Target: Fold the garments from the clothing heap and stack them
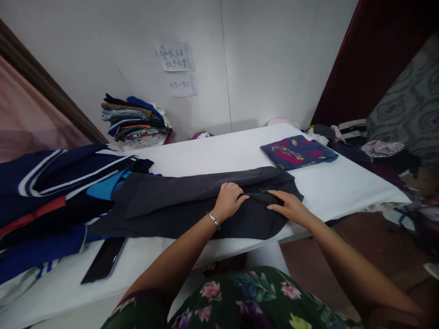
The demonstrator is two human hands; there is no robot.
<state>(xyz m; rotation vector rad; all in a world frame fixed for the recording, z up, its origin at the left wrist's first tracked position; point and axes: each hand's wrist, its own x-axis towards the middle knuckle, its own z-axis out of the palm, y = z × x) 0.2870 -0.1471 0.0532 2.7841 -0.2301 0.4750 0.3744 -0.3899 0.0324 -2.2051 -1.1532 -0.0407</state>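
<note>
A dark grey garment [178, 196] lies stretched across the white-covered table, folded over lengthwise, its kind not plain from here. My left hand [229, 201], with a silver bracelet at the wrist, has its fingers curled over a fold near the garment's middle and the thumb against it. To the right, my right hand [291, 208] touches the cloth near the garment's right end. Its thumb and forefinger are stretched out with a gap between them. Beyond the right hand sits a folded navy garment [295, 153] with a magenta print.
Heaped clothes [51, 196] cover the table's left end, beside a black phone [104, 259]. A stack of folded clothes [137, 119] stands by the wall, below two paper notes [178, 68]. More clothes [370, 141] lie past the right edge of the white tablecloth [343, 192].
</note>
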